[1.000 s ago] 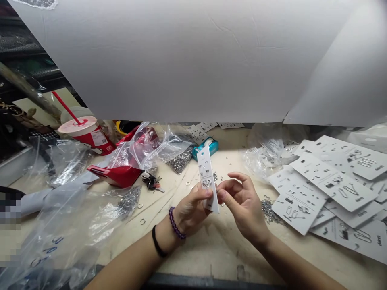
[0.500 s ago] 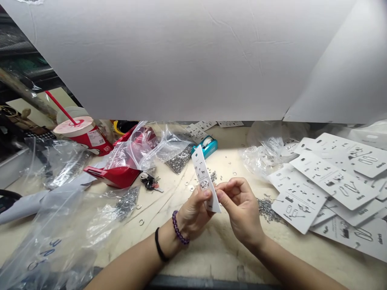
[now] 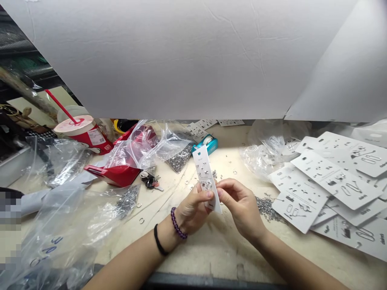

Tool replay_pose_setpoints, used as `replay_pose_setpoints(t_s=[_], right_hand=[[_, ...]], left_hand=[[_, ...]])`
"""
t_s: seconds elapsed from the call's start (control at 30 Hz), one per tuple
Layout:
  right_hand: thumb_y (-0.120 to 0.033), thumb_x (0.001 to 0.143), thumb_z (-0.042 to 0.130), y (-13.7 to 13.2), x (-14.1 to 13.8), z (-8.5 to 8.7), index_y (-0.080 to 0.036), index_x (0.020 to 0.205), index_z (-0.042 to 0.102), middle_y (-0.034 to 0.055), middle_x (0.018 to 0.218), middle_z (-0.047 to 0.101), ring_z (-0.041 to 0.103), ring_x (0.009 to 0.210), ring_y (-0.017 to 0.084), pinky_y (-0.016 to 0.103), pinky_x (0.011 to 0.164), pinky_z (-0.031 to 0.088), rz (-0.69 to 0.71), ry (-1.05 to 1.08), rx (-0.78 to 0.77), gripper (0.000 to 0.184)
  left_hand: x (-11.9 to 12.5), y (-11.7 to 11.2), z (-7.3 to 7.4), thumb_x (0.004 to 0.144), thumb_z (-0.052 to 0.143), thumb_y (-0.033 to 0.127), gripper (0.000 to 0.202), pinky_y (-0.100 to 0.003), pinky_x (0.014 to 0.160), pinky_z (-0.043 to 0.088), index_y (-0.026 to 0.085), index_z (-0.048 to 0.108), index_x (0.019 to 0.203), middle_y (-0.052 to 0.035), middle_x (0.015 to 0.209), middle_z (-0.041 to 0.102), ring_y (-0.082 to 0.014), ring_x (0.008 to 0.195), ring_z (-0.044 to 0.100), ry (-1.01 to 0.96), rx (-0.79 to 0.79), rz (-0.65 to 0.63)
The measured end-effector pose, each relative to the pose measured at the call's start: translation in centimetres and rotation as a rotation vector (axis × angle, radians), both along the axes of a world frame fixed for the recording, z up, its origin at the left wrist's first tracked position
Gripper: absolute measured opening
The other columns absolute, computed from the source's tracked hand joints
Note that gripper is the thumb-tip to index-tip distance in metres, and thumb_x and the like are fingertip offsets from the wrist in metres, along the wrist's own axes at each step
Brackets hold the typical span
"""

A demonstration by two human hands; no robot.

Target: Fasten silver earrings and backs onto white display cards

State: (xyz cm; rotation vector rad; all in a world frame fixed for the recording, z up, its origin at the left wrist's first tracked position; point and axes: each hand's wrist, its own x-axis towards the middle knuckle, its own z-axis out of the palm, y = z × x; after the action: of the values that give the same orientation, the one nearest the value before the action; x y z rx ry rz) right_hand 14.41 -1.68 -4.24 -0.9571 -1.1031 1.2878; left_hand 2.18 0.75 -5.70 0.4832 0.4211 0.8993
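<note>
My left hand (image 3: 196,205) grips a white earring card (image 3: 205,177) upright and tilted, thumb on its front face. Small metal earrings are fixed in rows on that face. My right hand (image 3: 242,207) is at the card's right edge, with thumb and index finger pinched together behind it. Whatever sits in that pinch is too small or hidden to name. Just beyond my right hand lies a heap of tiny silver earring parts (image 3: 267,207). More loose bits (image 3: 214,174) are scattered behind the card.
Filled earring cards (image 3: 335,177) overlap in a pile at right. A teal tape dispenser (image 3: 211,145) stands behind the card. To the left are a red dispenser (image 3: 117,175), keys (image 3: 149,180), plastic bags (image 3: 72,225) and a red drink cup (image 3: 87,133). A white board (image 3: 181,60) rises at the back.
The card has turned so that its front faces me more. My right hand stays at its edge, fingers pinched, with only a slight shift.
</note>
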Motion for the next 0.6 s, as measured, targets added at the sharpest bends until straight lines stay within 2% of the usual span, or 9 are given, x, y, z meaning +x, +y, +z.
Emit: replay_pose_setpoints(t_s=[0.17, 0.37, 0.5, 0.6], right_hand=[[-0.027, 0.077, 0.061, -0.04, 1.03, 0.2, -0.021, 0.076, 0.064, 0.002, 0.084, 0.061, 0.058, 0.075, 0.015, 0.027, 0.067, 0.049, 0.078, -0.108, 0.057, 0.006], [-0.031, 0.077, 0.06, -0.26, 0.86, 0.17, -0.018, 0.072, 0.059, -0.0001, 0.075, 0.059, 0.057, 0.063, 0.011, 0.024, 0.059, 0.048, 0.132, -0.049, -0.048, 0.014], [-0.033, 0.076, 0.061, -0.32, 0.68, 0.37, -0.018, 0.068, 0.057, -0.0011, 0.067, 0.057, 0.056, 0.057, 0.011, 0.023, 0.054, 0.048, 0.122, -0.026, -0.084, 0.018], [-0.036, 0.073, 0.064, -0.29, 0.76, 0.7, -0.018, 0.063, 0.056, -0.0018, 0.062, 0.056, 0.053, 0.054, 0.01, 0.023, 0.051, 0.046, 0.107, -0.042, -0.114, 0.022]], left_hand=[[-0.15, -0.14, 0.05, 0.059, 0.073, 0.02, 0.026, -0.019, 0.063, 0.038, 0.018, 0.057, 0.079, 0.0032, 0.074, 0.051, -0.0073, 0.067, 0.048, 0.038, -0.004, -0.011], [0.09, -0.26, 0.1, 0.057, 0.074, 0.022, 0.026, -0.019, 0.061, 0.038, 0.016, 0.055, 0.074, 0.003, 0.068, 0.046, -0.0069, 0.062, 0.046, 0.06, -0.015, -0.045], [0.36, -0.39, 0.14, 0.057, 0.074, 0.022, 0.032, -0.017, 0.052, 0.037, 0.016, 0.057, 0.084, 0.0017, 0.071, 0.051, -0.0066, 0.06, 0.048, 0.07, -0.064, -0.037], [0.37, -0.31, 0.22, 0.058, 0.073, 0.022, 0.031, -0.016, 0.049, 0.037, 0.016, 0.057, 0.084, 0.0012, 0.069, 0.053, -0.0065, 0.057, 0.049, 0.064, -0.062, -0.067]])
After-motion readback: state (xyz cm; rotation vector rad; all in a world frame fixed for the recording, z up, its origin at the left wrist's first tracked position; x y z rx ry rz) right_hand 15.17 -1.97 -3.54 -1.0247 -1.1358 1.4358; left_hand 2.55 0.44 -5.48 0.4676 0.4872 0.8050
